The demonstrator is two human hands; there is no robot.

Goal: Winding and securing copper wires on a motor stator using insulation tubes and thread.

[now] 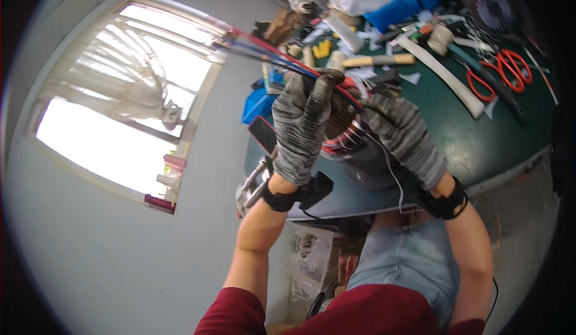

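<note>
A dark grey cylindrical motor housing (375, 167) sits on the green table near its front edge, with coil windings and white lacing at its open top. Red, blue and black lead wires (285, 62) run from it up and to the left, their far ends blurred. My left hand (300, 122), in a grey knitted glove, is closed round these leads above the housing. Similarly gloved, my right hand (403, 134) has its fingers curled at the right rim of the windings, by the red lead. Its fingertips are partly hidden. A thin white cord (393, 170) hangs below it.
Behind the housing lie a wooden-handled tool (378, 61), a long pale handle (444, 77), a mallet (441, 39) and red-handled scissors (513, 71). Blue bins (390, 14) stand at the back. A phone-like device (262, 134) is left of my left hand. A curtained window (108, 89) is farther left.
</note>
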